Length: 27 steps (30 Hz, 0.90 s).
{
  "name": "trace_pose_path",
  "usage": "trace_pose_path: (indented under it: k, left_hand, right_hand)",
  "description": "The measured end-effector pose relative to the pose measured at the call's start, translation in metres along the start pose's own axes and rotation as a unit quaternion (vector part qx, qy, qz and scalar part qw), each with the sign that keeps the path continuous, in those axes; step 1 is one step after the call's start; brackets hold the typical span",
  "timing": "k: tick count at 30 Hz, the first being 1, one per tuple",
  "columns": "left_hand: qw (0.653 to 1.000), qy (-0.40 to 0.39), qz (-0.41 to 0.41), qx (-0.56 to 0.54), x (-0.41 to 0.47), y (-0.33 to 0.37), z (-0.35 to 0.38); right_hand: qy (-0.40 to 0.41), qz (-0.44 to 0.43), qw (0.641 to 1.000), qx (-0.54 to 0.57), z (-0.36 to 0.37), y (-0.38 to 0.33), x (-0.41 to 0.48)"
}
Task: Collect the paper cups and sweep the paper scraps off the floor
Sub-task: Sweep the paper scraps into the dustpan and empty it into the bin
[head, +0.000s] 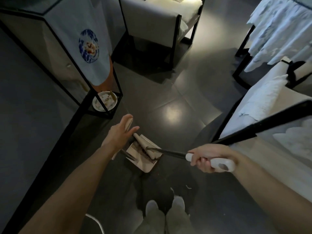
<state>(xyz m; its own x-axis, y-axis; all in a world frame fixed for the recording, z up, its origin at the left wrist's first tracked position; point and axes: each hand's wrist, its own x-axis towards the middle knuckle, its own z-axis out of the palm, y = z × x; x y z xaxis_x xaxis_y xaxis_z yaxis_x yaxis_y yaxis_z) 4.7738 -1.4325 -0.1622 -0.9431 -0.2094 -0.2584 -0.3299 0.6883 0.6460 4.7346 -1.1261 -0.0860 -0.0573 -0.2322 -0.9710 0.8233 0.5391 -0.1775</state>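
Note:
A beige dustpan [144, 162] stands on the dark tiled floor in front of my feet, its comb edge showing. The broom's dark shaft [168, 152] runs down into the pan, and my right hand [207, 157] grips the broom's white handle. My left hand [120, 131] hovers over the pan with its fingers straight. The top of the beige dustpan handle [128, 124] lies between its thumb and fingers. Small white paper scraps [188, 187] lie on the floor near my slippers. A round white cup-like container [104, 100] with bits inside sits at the base of the black-framed stand.
A black-framed stand [116, 81] draped with a blue-patterned cloth rises at the left. A cushioned chair [152, 22] stands ahead, another seat [253, 119] is close on the right, and a white-draped table [278, 31] is at the top right. A white cable [95, 220] lies by my feet.

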Motion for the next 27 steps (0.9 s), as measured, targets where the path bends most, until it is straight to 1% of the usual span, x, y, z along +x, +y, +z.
trace_pose_path:
  k: [4, 6, 9, 11, 13, 15, 17, 19, 20, 23, 25, 27]
  left_hand:
    - [1.0, 0.007, -0.008, 0.009, -0.032, 0.003, 0.001]
    - [1.0, 0.006, -0.016, 0.013, -0.052, 0.006, 0.001]
    - [0.999, 0.017, -0.03, 0.006, -0.088, 0.01, 0.002]
    - [0.998, 0.039, -0.042, 0.001, -0.113, 0.012, 0.004]
    - [0.996, 0.06, -0.066, 0.002, -0.144, 0.014, 0.009]
    - [0.993, 0.05, -0.101, -0.017, -0.177, 0.014, 0.017]
    - [0.992, 0.054, -0.112, -0.024, -0.211, 0.012, 0.026]
    - [0.992, 0.055, -0.114, -0.029, -0.243, 0.01, 0.036]
    - [0.991, 0.052, -0.117, -0.031, -0.258, 0.009, 0.041]
    - [0.991, 0.046, -0.124, -0.027, -0.295, 0.003, 0.056]
    - [0.991, 0.041, -0.127, -0.025, -0.318, -0.002, 0.064]
    - [0.991, 0.019, -0.131, -0.015, -0.34, -0.005, 0.075]
  right_hand:
    - [0.061, -0.027, 0.995, -0.075, 0.0, 0.016, -0.006]
    - [0.085, -0.049, 0.991, -0.095, 0.004, 0.023, -0.006]
    - [0.106, -0.082, 0.984, -0.122, 0.0, 0.036, -0.009]
    - [0.11, -0.086, 0.983, -0.119, -0.01, 0.045, -0.01]
    - [0.124, -0.087, 0.979, -0.134, -0.02, 0.059, -0.008]
    - [0.137, -0.094, 0.973, -0.159, -0.032, 0.077, -0.004]
    - [0.152, -0.102, 0.958, -0.22, -0.041, 0.096, 0.002]
    - [0.167, -0.101, 0.933, -0.304, -0.048, 0.117, 0.009]
    - [0.17, -0.101, 0.925, -0.326, -0.051, 0.126, 0.013]
    - [0.171, -0.099, 0.909, -0.366, -0.057, 0.151, 0.027]
    - [0.171, -0.083, 0.905, -0.381, -0.054, 0.167, 0.033]
    - [0.161, -0.062, 0.9, -0.401, -0.043, 0.186, 0.033]
